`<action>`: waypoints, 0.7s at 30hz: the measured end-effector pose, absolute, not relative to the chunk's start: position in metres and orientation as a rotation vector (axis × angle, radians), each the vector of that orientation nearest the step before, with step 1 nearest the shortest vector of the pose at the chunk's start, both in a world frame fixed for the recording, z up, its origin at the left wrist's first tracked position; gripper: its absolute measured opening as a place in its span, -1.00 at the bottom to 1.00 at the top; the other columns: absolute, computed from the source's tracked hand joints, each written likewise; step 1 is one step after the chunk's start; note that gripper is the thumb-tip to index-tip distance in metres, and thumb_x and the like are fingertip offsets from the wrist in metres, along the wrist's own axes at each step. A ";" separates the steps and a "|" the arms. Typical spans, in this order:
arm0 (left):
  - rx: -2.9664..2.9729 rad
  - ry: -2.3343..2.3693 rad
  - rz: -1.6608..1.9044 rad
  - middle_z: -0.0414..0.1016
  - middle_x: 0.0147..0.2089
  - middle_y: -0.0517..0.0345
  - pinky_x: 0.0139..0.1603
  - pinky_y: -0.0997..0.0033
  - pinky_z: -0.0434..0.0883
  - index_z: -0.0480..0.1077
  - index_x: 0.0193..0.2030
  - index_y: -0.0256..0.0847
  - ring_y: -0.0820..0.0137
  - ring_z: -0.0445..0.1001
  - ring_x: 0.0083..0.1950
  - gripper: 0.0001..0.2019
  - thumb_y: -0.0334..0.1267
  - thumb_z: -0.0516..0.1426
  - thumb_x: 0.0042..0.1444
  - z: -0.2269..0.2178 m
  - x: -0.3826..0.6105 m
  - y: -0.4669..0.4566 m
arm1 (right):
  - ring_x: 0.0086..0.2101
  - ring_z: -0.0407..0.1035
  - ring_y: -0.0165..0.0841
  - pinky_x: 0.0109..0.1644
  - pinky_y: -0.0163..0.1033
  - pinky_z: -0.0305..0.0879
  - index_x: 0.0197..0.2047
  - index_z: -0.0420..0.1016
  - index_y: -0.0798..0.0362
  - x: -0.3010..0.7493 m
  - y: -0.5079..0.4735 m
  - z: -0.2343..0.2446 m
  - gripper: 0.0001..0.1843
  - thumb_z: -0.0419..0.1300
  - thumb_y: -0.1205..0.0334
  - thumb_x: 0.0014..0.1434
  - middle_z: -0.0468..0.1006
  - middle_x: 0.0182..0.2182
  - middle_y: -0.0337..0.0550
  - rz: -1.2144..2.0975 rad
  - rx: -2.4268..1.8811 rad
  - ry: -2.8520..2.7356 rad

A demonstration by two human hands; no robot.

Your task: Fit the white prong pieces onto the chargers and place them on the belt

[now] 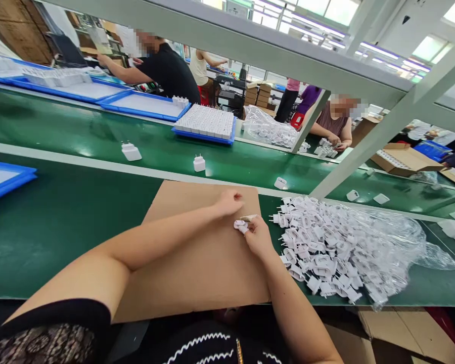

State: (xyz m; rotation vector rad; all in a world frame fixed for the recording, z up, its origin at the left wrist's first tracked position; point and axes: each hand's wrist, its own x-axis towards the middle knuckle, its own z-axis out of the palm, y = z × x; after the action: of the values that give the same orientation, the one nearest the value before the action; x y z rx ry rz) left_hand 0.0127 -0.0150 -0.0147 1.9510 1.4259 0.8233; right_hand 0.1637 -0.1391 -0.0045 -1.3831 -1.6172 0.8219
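My right hand [258, 236] is closed on a small white plug housing [240, 225], held over a sheet of brown cardboard [197, 273]. A pale strip-like edge shows by its fingers; I cannot make out what it is. Just above and to the left, my left hand [230, 202] has its fingers curled together, slightly blurred, apart from the housing. Whether anything small sits in those fingers is hidden. Right of the cardboard lies a big heap of white plug housings [326, 247], some with pins showing, partly spilling from a clear plastic bag [398, 242].
Beyond a pale rail, a green conveyor belt [72, 131] carries scattered white adapters [199, 163]. Blue trays [144, 106] stand along its far side, one packed with white pieces. A slanted metal post [364, 126] rises behind the heap. Co-workers sit across the belt.
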 end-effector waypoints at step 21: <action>2.029 1.246 0.851 0.59 0.01 0.05 0.10 0.27 0.48 0.50 -0.06 -0.22 0.26 0.55 -0.01 -0.71 -0.23 0.28 0.07 0.020 0.085 0.064 | -0.28 0.58 -0.28 -0.25 -0.24 0.48 -0.19 0.59 -0.01 0.171 -0.142 0.025 -0.48 0.53 -0.06 -0.19 0.70 -0.20 -0.13 1.551 -1.106 -0.736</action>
State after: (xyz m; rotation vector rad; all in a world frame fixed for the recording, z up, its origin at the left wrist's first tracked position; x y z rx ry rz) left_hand 0.0854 0.0638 0.0204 2.0292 1.2456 0.8506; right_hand 0.1707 -0.1419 0.0254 -1.1062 -0.7357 1.5511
